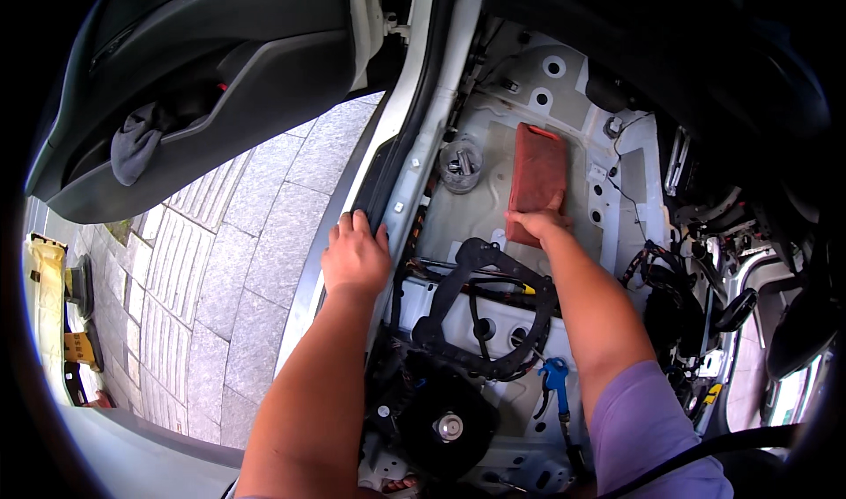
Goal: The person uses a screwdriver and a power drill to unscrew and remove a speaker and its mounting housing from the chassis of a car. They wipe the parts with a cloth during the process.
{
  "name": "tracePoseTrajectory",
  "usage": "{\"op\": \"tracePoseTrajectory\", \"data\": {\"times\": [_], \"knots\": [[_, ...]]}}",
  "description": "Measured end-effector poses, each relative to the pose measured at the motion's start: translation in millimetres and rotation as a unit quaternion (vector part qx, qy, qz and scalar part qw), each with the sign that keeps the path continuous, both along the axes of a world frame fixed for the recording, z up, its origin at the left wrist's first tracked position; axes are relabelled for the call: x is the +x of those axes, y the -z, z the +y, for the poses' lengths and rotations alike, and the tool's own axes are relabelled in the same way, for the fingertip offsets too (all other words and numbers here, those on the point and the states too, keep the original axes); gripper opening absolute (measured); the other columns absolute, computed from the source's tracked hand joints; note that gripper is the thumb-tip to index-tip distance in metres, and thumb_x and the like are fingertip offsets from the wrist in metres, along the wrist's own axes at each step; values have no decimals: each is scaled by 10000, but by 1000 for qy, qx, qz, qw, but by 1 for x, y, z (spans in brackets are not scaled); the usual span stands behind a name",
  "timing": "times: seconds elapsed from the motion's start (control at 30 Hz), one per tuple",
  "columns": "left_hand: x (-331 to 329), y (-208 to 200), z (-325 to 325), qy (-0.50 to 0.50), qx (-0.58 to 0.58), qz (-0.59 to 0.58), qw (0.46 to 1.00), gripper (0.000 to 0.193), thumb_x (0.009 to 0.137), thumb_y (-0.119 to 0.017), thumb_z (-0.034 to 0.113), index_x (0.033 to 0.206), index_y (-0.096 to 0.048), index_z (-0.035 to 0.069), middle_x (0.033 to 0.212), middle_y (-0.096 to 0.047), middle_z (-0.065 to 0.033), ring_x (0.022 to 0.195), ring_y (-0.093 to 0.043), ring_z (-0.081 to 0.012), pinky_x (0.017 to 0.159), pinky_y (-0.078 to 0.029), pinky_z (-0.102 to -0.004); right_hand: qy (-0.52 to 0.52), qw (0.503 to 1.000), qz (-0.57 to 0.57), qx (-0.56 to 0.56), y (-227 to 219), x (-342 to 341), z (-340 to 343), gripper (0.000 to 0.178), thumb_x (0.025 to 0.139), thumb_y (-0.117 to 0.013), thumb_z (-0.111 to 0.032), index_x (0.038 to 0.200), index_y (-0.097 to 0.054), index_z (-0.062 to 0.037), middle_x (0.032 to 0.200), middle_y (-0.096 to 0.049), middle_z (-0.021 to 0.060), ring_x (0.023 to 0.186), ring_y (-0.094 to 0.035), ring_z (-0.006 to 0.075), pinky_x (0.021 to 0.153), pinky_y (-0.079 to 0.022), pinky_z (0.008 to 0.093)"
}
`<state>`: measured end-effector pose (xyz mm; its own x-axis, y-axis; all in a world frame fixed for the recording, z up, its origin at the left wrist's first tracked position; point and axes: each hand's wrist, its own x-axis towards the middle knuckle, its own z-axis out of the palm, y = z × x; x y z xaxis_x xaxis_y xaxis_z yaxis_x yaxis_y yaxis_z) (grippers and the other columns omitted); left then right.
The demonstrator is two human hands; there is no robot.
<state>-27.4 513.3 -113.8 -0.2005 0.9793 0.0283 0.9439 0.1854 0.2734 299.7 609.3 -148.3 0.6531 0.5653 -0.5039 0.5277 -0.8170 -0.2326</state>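
My right hand [542, 222] grips the near end of a dull red, flat oblong block [539, 171] with rounded edges, on the bare metal car floor [487, 201]. Its material is unclear, and the thumb lies across its near left part. My left hand [355, 251] rests with fingers stretched on the door sill [401, 201], holding nothing. Left of the block stands a clear plastic cup [461, 166] with small metal parts inside. Nearer me lie a black ring-shaped frame [445, 301] and a blue air blow gun [555, 376].
The open car door [291, 85] stands at the left, a grey cloth [135, 145] hanging from its pocket. Outside is grey paving [264, 252]. A black round part [441, 424] sits low in the middle. Wiring and brackets [696, 279] crowd the right. A black hose [731, 443] crosses lower right.
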Motion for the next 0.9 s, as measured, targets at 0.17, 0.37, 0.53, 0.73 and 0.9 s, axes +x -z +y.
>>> {"op": "tracePoseTrajectory", "data": {"times": [0.17,0.37,0.53,0.73,0.9], "knots": [[3,-6,3,0,-15,-18,1000,420,1033,-574,365,1288,-578,31,1309,-620,-159,1201,-618,-374,947,-558,-494,-117,993,-17,-20,-1,68,-8,1554,569,-986,-528,1675,94,-363,1676,-202,263,1528,-304,434,1199,-380,547],[2,3,1,3,18,-13,1000,378,1027,-579,357,1240,-579,44,1267,-618,-155,1181,-619,-368,917,-562,-500,-205,976,-14,-66,3,113,-3,1560,595,-983,-486,1679,125,-307,1694,-178,275,1544,-267,465,1232,-328,547],[3,-1,3,2,-5,-14,1000,379,1023,-584,352,1244,-577,44,1263,-618,-155,1188,-618,-367,919,-562,-496,-238,952,-158,-111,3,76,-7,1571,609,-979,-498,1679,131,-193,1696,-175,261,1530,-250,516,1243,-313,566],[2,0,1,-2,6,-10,1000,366,1021,-590,349,1229,-576,48,1250,-621,-149,1184,-620,-365,917,-564,-493,-296,936,-165,-96,0,95,-5,1493,644,-969,-441,1678,53,-97,1697,-184,253,1530,-273,493,1225,-359,553],[1,2,1,0,12,-13,1000,365,1020,-591,352,1224,-578,49,1248,-623,-154,1184,-619,-366,912,-565,-499,-334,936,-112,-1,-2,138,-10,1306,713,-910,-316,1670,-64,-44,1626,-339,304,1453,-434,454,1198,-420,465]]}}
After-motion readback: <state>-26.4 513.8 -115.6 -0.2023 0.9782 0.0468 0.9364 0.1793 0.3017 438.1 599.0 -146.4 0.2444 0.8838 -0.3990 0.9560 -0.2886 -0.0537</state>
